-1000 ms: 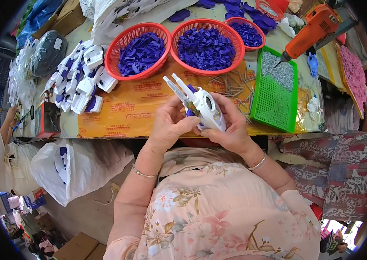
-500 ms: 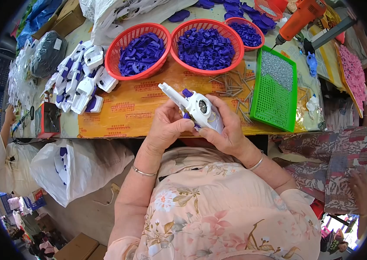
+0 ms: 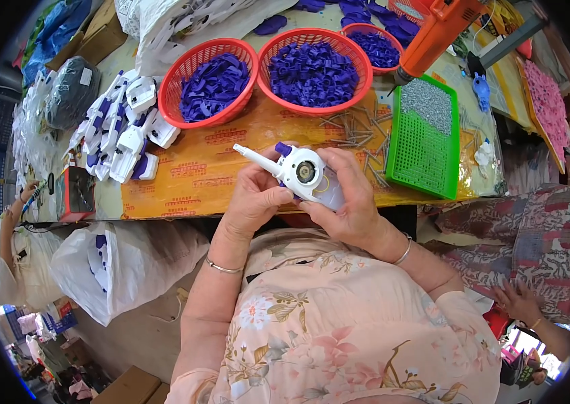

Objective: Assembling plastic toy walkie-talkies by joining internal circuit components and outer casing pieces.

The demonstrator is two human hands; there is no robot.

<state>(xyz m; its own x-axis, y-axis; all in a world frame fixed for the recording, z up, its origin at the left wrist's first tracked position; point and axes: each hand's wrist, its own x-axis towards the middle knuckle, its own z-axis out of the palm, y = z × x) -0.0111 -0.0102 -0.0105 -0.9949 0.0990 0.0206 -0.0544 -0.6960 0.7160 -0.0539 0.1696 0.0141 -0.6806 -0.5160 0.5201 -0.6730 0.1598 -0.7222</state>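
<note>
Between my hands, above the table's near edge, is a white plastic toy gun housing (image 3: 291, 174) with purple parts and a round dark metallic piece set in it. Its narrow white barrel points up and to the left. My left hand (image 3: 255, 195) grips it from the left, thumb against the lower side. My right hand (image 3: 348, 196) wraps the clear, wider end on the right, thumb along the near side. Thin yellowish wire shows near the right fingers. Whatever lies under the housing is hidden.
Red baskets of purple parts (image 3: 212, 82) (image 3: 315, 71) stand beyond my hands. To the right lies a green tray (image 3: 422, 165) of small screws, with an orange electric screwdriver (image 3: 433, 42) hanging above. White-and-purple housings (image 3: 120, 128) pile up at left; other people's hands show at both sides.
The housing has turned slightly, so its round metallic piece faces up more. At right, the orange screwdriver appears lower and closer to the green tray, and another person's hand has moved inward.
</note>
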